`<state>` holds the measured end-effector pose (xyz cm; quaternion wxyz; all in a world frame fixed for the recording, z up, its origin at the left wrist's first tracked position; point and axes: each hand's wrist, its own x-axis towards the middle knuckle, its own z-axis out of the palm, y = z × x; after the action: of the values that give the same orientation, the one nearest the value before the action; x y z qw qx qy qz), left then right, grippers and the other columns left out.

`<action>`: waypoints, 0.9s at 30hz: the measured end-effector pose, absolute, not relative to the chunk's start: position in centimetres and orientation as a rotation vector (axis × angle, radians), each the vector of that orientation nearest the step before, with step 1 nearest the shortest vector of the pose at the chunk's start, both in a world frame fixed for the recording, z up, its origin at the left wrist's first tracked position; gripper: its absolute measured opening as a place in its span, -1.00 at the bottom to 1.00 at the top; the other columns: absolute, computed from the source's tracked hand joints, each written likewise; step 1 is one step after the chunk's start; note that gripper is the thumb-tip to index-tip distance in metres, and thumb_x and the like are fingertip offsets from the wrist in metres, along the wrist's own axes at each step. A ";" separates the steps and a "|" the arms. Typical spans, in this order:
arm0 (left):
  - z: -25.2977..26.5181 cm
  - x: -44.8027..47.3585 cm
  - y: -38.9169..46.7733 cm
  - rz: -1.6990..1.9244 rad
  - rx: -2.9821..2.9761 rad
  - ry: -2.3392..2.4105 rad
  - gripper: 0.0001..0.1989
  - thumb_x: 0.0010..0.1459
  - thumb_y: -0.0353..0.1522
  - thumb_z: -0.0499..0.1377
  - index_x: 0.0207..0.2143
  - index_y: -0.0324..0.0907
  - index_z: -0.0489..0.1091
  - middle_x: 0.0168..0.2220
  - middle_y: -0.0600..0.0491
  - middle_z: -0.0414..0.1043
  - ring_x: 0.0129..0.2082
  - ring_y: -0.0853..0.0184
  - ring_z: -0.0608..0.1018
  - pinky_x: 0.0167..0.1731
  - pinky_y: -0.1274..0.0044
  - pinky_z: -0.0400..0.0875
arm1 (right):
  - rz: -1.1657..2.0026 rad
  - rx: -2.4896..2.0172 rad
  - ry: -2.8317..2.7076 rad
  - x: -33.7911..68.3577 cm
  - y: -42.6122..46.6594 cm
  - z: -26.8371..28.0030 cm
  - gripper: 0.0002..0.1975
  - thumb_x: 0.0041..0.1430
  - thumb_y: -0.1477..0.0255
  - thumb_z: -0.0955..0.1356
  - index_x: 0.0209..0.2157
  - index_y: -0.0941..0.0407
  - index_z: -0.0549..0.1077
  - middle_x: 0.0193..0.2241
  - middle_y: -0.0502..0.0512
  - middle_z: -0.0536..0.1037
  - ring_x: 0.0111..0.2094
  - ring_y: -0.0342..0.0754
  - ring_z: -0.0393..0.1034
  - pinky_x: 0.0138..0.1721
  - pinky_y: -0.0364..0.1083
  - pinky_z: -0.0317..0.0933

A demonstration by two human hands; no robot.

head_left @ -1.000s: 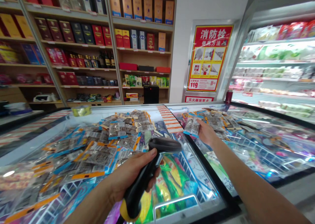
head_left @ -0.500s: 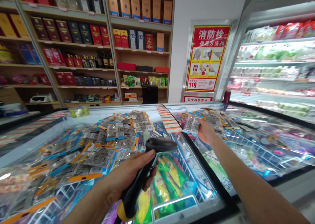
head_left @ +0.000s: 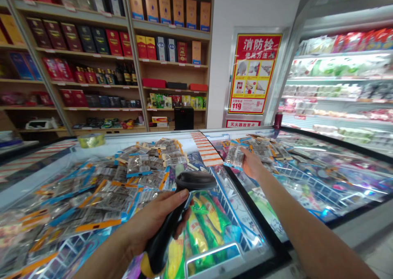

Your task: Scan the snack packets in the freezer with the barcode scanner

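Note:
In the head view my left hand (head_left: 162,217) is wrapped round the handle of a black barcode scanner (head_left: 196,181), its head tilted over the freezer's glass top. Further right, my right hand (head_left: 251,163) pinches a small clear snack packet (head_left: 235,155) with a blue edge, held just above the freezer's middle frame. Many like packets with orange and blue edges lie in a spread pile (head_left: 107,189) on the left glass. A second, smaller pile (head_left: 260,146) lies behind my right hand. The fingertips of my right hand are partly hidden by the packet.
Under the glass, green and yellow corn packs (head_left: 199,230) sit in a wire basket. Striped orange-and-white labels (head_left: 207,148) run along the freezer top. A roll of yellow tape (head_left: 91,140) stands at the back left. Behind are shelves of boxes and a lit cooler (head_left: 340,82).
The whole view has shifted slightly, so things appear a little further left. Both hands keep their hold on the scanner and the packet, with hardly any movement between them.

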<state>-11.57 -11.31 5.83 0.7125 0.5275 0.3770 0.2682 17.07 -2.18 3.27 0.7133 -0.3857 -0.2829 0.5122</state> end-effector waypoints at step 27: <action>5.8 -11.6 -11.2 0.617 1.142 0.845 -0.65 -0.05 -0.12 0.07 -0.53 -0.27 0.29 -0.60 0.08 0.30 -0.69 0.52 0.29 -0.66 0.66 0.15 | 1.152 -0.848 -0.628 16.3 -2.5 3.7 -0.82 0.04 0.54 0.18 -0.35 0.14 0.38 -0.54 0.03 0.53 -0.42 -0.08 0.43 -0.33 -0.08 0.33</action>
<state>-11.56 -11.18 5.84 0.7147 0.5158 0.3817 0.2784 16.32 -2.53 3.66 0.7101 -0.3822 -0.2830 0.5192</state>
